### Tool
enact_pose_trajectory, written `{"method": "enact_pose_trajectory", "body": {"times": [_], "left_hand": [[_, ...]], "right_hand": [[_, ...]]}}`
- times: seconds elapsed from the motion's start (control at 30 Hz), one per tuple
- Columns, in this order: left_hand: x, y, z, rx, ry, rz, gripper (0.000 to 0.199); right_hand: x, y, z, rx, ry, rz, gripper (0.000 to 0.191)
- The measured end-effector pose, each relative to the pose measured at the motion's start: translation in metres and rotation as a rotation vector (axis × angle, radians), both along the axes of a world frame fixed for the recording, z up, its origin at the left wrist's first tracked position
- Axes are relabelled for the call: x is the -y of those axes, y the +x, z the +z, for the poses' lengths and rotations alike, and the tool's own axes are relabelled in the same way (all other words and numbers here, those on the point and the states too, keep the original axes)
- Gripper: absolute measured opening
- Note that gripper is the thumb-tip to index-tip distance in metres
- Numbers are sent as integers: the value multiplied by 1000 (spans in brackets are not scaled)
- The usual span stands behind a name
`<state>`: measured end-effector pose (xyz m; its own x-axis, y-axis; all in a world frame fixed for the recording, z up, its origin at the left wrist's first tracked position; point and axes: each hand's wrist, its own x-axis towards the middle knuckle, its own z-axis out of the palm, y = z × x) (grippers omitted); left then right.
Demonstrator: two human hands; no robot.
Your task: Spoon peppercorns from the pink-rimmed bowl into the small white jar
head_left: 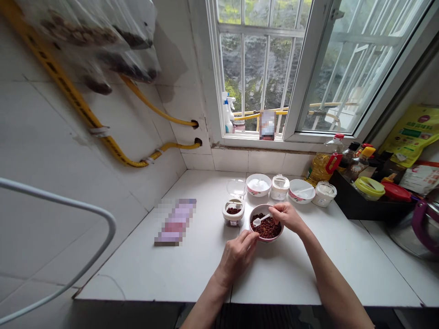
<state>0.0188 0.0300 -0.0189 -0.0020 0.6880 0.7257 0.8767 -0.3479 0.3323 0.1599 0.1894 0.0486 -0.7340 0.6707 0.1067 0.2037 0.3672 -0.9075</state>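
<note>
My right hand [287,216] pinches the handle of a small white plastic spoon [257,222]. The spoon's head lies over dark reddish-brown dried grains [269,228], which look like peppercorns, in a bowl [270,239] with a pinkish outside. At the bowl's near left side, the fingers of my left hand [240,256] are closed on its rim; the thumb is partly hidden. Just left of the bowl stands a seasoning jar [233,213] with more of the grains inside. Its clear lid [236,188] is flipped up.
Behind are a bowl of white powder [259,185], a white seasoning jar [280,187], a flowered bowl [302,192] with a white spoon, and another jar [325,194]. An oil bottle [324,162] and a black condiment box [356,205] stand right. A blurred package [175,223] lies left.
</note>
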Motion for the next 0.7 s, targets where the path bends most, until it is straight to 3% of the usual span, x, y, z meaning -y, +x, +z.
{"method": "enact_pose_trajectory", "body": {"times": [0.17, 0.27, 0.33, 0.4, 0.53, 0.6, 0.7], "left_hand": [[0, 0, 1, 5, 6, -3, 21], [0, 0, 0, 13, 6, -10, 20], [-1, 0, -1, 13, 6, -12, 20], [-1, 0, -1, 12, -1, -11, 20], [0, 0, -2, 21, -26, -19, 21], [1, 1, -1, 15, -27, -8, 21], [1, 1, 0, 2, -15, 9, 21]], "right_hand": [[-4, -3, -2, -132, -30, -90, 55], [4, -12, 0, -229, 33, -174, 57], [14, -23, 1, -273, 147, -234, 55], [26, -35, 2, -280, 361, -279, 51], [40, -51, 4, -175, 862, -190, 42], [38, -48, 5, -149, 961, -158, 40], [20, -27, 8, -153, 943, -210, 40]]}}
